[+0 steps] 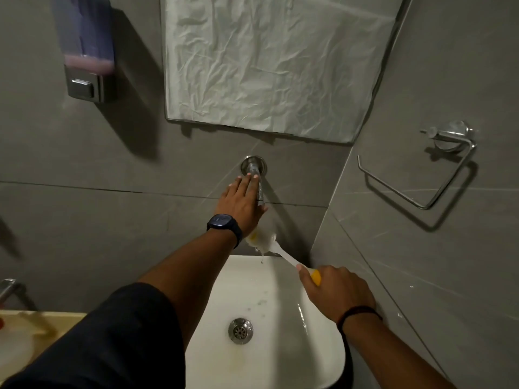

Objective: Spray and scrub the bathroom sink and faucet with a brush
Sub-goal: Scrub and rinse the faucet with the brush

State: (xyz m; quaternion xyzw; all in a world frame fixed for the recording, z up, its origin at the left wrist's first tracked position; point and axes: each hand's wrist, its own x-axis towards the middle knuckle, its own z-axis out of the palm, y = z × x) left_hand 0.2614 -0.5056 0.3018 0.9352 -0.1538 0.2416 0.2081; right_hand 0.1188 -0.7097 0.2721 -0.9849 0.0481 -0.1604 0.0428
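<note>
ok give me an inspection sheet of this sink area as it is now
surface: white sink, wet, yellowish stain below the drain
job's things: brush, white neck, yellow grip, head dripping under the faucet; no spray bottle seen
clutter: pale container on the ledge at left, blurred
grippers: left hand flat against the faucet; right hand closed on the brush handle
cables: nothing seen
surroundings: grey tile walls, mirror covered with crumpled white sheet, soap dispenser upper left, empty metal holder on the right wall
</note>
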